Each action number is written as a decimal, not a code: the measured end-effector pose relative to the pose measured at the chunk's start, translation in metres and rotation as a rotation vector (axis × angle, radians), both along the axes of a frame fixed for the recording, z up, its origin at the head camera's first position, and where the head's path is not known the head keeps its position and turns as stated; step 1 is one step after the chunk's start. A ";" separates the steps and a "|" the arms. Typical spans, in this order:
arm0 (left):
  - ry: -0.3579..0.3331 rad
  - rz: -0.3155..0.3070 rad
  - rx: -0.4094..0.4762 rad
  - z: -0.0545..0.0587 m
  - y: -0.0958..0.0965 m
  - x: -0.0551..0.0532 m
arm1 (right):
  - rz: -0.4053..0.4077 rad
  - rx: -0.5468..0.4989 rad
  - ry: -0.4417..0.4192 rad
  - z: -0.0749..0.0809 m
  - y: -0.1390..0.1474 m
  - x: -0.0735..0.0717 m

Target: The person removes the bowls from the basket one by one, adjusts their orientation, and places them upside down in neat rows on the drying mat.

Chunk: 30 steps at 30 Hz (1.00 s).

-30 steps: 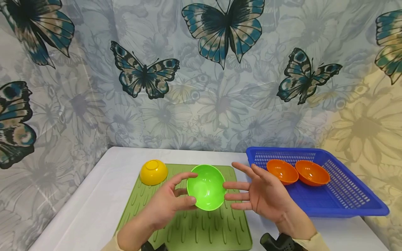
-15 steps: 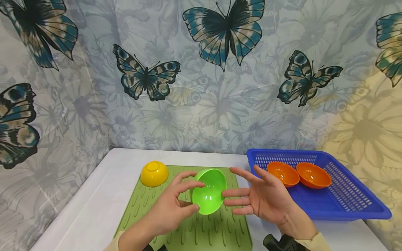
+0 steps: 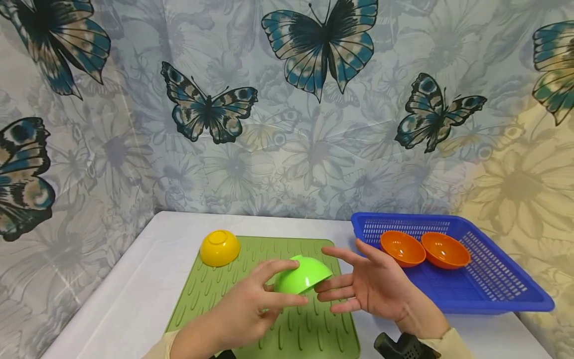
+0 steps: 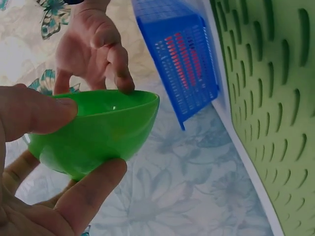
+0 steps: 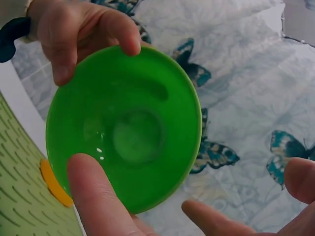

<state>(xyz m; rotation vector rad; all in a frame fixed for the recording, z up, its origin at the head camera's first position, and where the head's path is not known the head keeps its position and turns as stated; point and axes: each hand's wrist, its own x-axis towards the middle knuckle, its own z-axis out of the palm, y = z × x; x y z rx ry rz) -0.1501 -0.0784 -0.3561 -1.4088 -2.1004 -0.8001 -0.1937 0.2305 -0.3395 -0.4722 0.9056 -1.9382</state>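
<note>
Over the green mat [image 3: 309, 331], my left hand [image 3: 246, 306] grips a bright green bowl [image 3: 307, 276]. Its thumb lies over the rim and its fingers spread on the outer side, as the left wrist view shows. The bowl is tipped, its rounded outside up in the head view and its shiny inside facing the right wrist camera [image 5: 138, 132]. My right hand [image 3: 381, 286] is spread, palm toward the bowl. Its lower fingertips are right at the bowl's rim, fingers nearly straight. A yellow bowl [image 3: 219, 248] lies upside down at the mat's far left corner.
A blue slotted plastic basket [image 3: 489, 303] stands on the right of the white-covered table [image 3: 112, 299]. Two orange bowls [image 3: 402, 249] sit side by side inside it, openings up. Butterfly-print cloth [image 3: 287, 174] hangs behind and at the sides.
My left hand has turned the green bowl from its inside facing the head camera to its outside showing upward. The right hand stays spread beside it, slightly lower.
</note>
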 end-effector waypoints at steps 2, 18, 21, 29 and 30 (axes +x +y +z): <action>0.085 -0.009 -0.046 0.000 0.000 -0.001 | 0.005 0.025 0.018 0.000 -0.001 0.000; 0.385 -0.018 -0.413 0.012 0.004 0.010 | 0.054 0.230 0.097 0.004 -0.010 0.002; 0.479 -0.008 -0.494 0.015 0.005 0.010 | 0.063 0.248 0.109 0.004 -0.011 0.001; 0.655 -0.020 -0.573 0.017 0.006 0.007 | 0.093 0.221 0.154 0.002 -0.015 -0.002; 0.668 -0.014 -0.588 0.017 0.006 0.007 | 0.093 0.220 0.162 0.001 -0.015 -0.002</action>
